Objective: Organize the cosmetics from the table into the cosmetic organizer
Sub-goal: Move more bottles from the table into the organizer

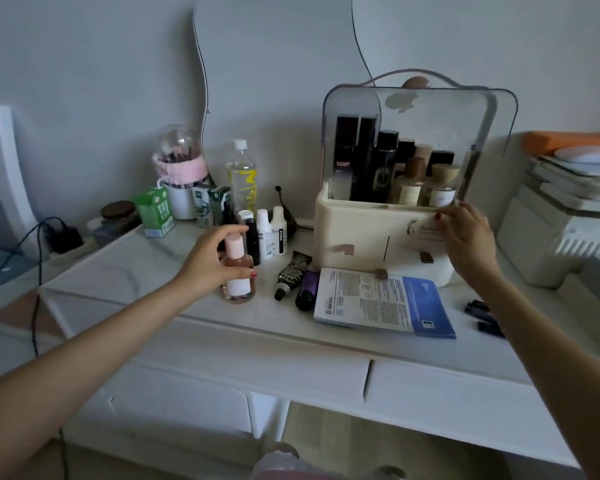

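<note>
The cream cosmetic organizer (354,233) stands at the back right of the white table (146,271); behind its clear lid (430,126) are several dark and wooden-capped bottles. My left hand (212,261) is curled around a pink bottle (238,271) with a white label, which stands upright on the table. My right hand (466,237) rests on the lower right edge of the clear lid, fingers on it. Behind the pink bottle stand two white bottles (271,233) and a dark one (252,240). A black tube (291,275) and a purple tube (307,289) lie flat beside them.
Blue-and-white sachets (385,303) lie before the organizer. A water bottle (241,174), green cartons (155,209), a brush holder (181,168) and a dark jar (120,214) crowd the back left. Dark small items (482,315) lie at the right. Stacked boxes (561,216) stand far right.
</note>
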